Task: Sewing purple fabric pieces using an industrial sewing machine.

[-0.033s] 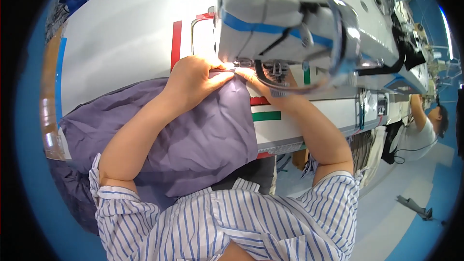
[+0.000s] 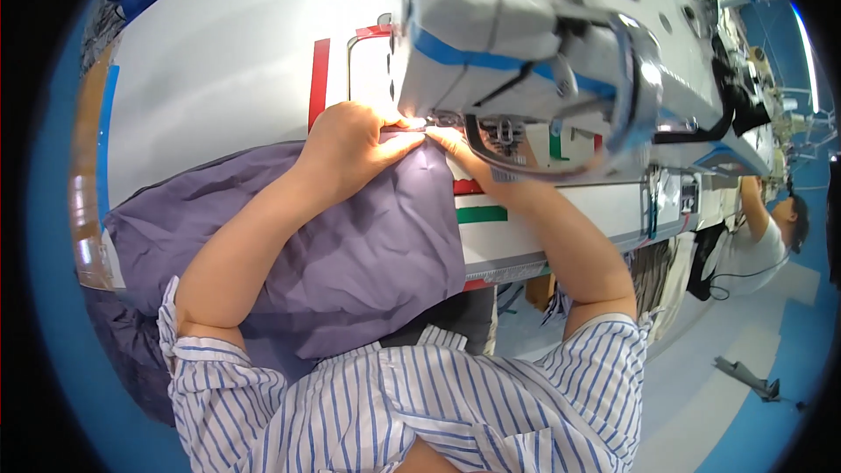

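A wide piece of purple-grey fabric (image 2: 368, 245) lies across the sewing table and drapes over its front edge. Its folded top edge runs under the lit needle area of a white sewing machine (image 2: 482, 13). My left hand (image 2: 346, 147) is closed on this edge, thumb and fingers pinching it just left of the needle. From the right, my right hand (image 2: 469, 158) pinches the fabric's corner close to the presser foot. The machine's curved metal guard (image 2: 635, 79) and nearby parts hide some of that hand's fingers.
The white tabletop (image 2: 210, 61) carries red tape (image 2: 319, 83) and green tape (image 2: 482, 214). A measuring tape (image 2: 534, 268) runs along the front edge. Dark cloth (image 2: 131, 350) hangs at the left. Another person (image 2: 760, 241) sits at the far right, beside more machines.
The view has shifted slightly. Both hands and the fabric keep the same places at the needle.
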Available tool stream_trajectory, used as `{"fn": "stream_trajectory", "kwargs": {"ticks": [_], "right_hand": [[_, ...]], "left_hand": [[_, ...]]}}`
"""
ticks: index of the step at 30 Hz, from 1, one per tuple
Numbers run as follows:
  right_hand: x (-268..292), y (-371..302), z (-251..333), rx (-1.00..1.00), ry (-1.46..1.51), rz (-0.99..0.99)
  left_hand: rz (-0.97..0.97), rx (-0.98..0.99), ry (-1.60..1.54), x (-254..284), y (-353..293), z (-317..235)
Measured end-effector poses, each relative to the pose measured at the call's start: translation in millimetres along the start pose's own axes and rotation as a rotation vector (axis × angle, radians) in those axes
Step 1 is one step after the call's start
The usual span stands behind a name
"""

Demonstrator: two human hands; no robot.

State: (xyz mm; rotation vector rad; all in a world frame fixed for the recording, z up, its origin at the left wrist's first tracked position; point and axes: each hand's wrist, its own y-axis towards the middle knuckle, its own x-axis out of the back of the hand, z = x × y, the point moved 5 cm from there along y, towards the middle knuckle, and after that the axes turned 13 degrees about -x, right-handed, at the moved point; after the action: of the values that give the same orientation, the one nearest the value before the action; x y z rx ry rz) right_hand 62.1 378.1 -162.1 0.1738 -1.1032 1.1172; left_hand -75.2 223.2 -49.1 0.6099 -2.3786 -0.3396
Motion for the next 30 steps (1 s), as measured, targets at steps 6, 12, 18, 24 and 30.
{"fn": "stream_trajectory", "kwargs": {"ticks": [6,12,18,24,30], "right_hand": [[42.9,-21.6,67.9,-0.228,0.160,0.150],[25.4,-8.9,-5.7,0.238,0.502,-0.272],[26.7,-27.9,2.6,0.244,0.462,-0.287],[24.7,-59.2,9.2,0.246,0.425,-0.299],[37.0,-24.3,25.5,0.259,0.389,-0.330]], "left_hand": [[0.131,0.138,0.139,6.0,-1.9,7.6],[0.090,0.114,0.195,4.6,0.3,9.2],[0.061,0.057,0.111,6.9,10.9,8.3],[0.083,0.043,0.082,7.7,15.9,6.7],[0.060,0.048,0.097,9.3,17.0,4.4]]}}
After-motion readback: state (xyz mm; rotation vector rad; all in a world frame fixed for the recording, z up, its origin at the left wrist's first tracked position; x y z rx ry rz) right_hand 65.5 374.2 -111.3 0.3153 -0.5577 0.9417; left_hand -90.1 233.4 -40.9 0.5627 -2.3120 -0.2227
